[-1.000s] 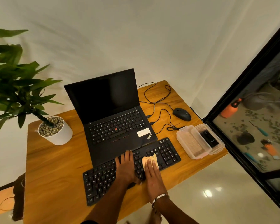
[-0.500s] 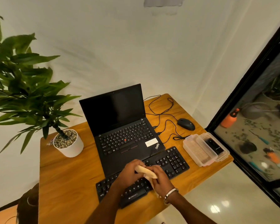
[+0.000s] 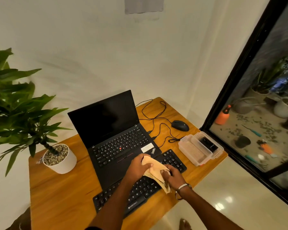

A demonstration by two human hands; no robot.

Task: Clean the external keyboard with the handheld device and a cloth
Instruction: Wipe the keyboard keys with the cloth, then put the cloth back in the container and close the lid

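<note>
The black external keyboard [image 3: 170, 161] lies slanted along the front of the wooden desk [image 3: 60, 191], partly hidden by my arms. A beige cloth [image 3: 156, 169] is lifted above its middle. My left hand [image 3: 137, 166] grips the cloth's upper end and my right hand [image 3: 174, 177] holds its lower part, with a corner hanging down. A small black handheld device [image 3: 208, 144] lies inside a clear plastic box [image 3: 192, 151] at the desk's right edge.
An open black laptop [image 3: 113, 130] stands just behind the keyboard. A black mouse [image 3: 180, 125] and loose cables [image 3: 156, 113] lie at the back right. A white potted plant [image 3: 60, 158] stands on the left. A dark-framed glass door [image 3: 236, 80] is on the right.
A second ago my right hand pressed the cloth on the keys while my left lay flat on them. Both hands have lifted the cloth off and now hold it spread between them.
</note>
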